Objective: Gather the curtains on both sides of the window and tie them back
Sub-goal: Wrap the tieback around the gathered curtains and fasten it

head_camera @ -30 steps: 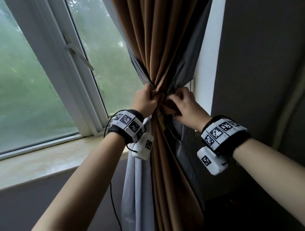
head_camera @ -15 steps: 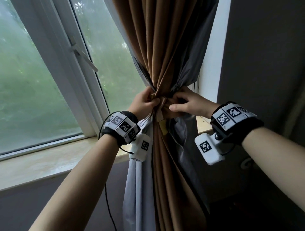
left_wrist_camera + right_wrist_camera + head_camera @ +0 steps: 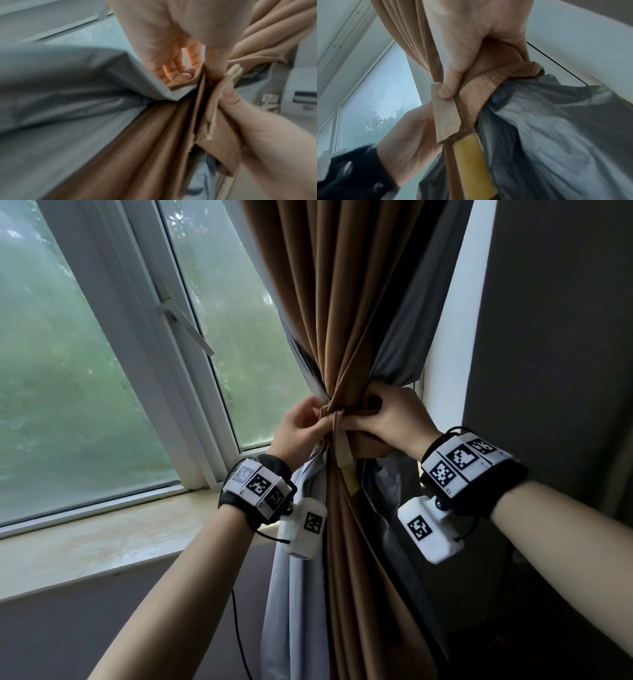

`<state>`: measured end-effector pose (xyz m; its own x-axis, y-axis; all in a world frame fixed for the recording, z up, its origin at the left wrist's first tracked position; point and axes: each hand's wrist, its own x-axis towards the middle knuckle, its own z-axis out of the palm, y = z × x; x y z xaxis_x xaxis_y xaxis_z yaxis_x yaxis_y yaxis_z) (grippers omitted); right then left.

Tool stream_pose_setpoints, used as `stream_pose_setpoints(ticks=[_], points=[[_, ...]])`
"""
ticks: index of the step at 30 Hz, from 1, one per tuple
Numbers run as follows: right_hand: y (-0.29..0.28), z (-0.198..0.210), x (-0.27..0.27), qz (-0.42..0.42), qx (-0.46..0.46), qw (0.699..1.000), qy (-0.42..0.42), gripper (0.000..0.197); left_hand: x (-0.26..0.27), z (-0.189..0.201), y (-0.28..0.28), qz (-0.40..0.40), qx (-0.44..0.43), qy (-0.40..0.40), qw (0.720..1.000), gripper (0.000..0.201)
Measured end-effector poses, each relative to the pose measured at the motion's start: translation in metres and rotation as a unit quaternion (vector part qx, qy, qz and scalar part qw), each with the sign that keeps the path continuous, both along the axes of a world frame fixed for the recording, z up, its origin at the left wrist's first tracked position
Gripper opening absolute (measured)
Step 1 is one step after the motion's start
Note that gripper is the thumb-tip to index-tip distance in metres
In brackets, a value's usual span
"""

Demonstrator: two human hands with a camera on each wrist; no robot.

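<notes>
A brown curtain (image 3: 346, 302) with grey lining (image 3: 407, 337) hangs bunched at the window's right side, cinched at mid-height by a tan tieback strap (image 3: 342, 441). My left hand (image 3: 301, 428) pinches the strap and gathered folds from the left. My right hand (image 3: 390, 419) grips the band from the right, thumb pressing a strap end (image 3: 445, 115) against the bundle. A yellow strip (image 3: 471, 162) shows below the strap ends. In the left wrist view my left hand (image 3: 178, 67) curls around the folds beside the strap (image 3: 221, 102).
The white window frame (image 3: 164, 364) with its handle (image 3: 185, 326) stands to the left, over a pale sill (image 3: 102, 539). A dark wall (image 3: 548, 337) closes the right side. A black cable (image 3: 239, 638) dangles from my left wrist.
Both hands stay at the cinch. My right hand turned, its fingers now wrapped over the band with the wrist lower. The strap ends now hang down between the hands.
</notes>
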<state>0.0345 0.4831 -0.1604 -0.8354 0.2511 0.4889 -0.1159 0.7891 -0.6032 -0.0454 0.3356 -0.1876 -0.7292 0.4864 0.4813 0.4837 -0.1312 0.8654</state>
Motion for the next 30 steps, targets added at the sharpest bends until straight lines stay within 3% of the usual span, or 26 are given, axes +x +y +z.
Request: stream_pose_setpoints(ticks=[2, 6, 10, 16, 18, 21, 23, 25, 28, 30], points=[[-0.001, 0.002, 0.002, -0.033, 0.047, 0.998, -0.009, 0.042, -0.002, -0.006, -0.001, 0.006, 0.025, -0.020, 0.999, 0.012], [-0.007, -0.007, 0.005, -0.041, 0.085, 0.995, 0.040, 0.051, -0.002, -0.015, -0.002, -0.030, 0.072, -0.091, 0.993, 0.021], [-0.011, -0.006, 0.002, -0.017, 0.068, 0.997, 0.032, 0.058, -0.002, -0.010, 0.000, -0.068, 0.096, -0.147, 0.982, 0.019], [-0.010, -0.004, -0.005, -0.057, 0.049, 0.997, 0.001, 0.047, 0.001, -0.009, -0.002, -0.086, 0.162, -0.228, 0.956, 0.021], [-0.015, -0.005, -0.006, -0.074, 0.044, 0.996, 0.008, 0.044, 0.001, -0.010, -0.009, -0.067, 0.132, -0.200, 0.969, 0.016], [-0.025, -0.002, -0.012, -0.103, 0.038, 0.994, 0.021, 0.044, 0.007, -0.008, -0.022, -0.028, 0.023, -0.059, 0.998, 0.011], [-0.032, 0.001, -0.018, -0.121, 0.031, 0.992, 0.016, 0.043, 0.015, -0.006, -0.027, -0.014, -0.017, 0.013, 1.000, 0.014], [-0.035, 0.004, -0.022, -0.133, 0.026, 0.991, 0.006, 0.042, 0.020, -0.005, -0.023, -0.012, -0.013, 0.040, 0.999, 0.012], [-0.037, 0.004, -0.026, -0.129, 0.020, 0.991, -0.011, 0.040, 0.022, -0.003, -0.011, 0.052, -0.019, 0.083, 0.995, 0.007], [-0.034, 0.005, -0.025, -0.110, 0.011, 0.994, -0.022, 0.036, 0.023, -0.001, -0.001, 0.088, 0.016, 0.052, 0.995, 0.007]])
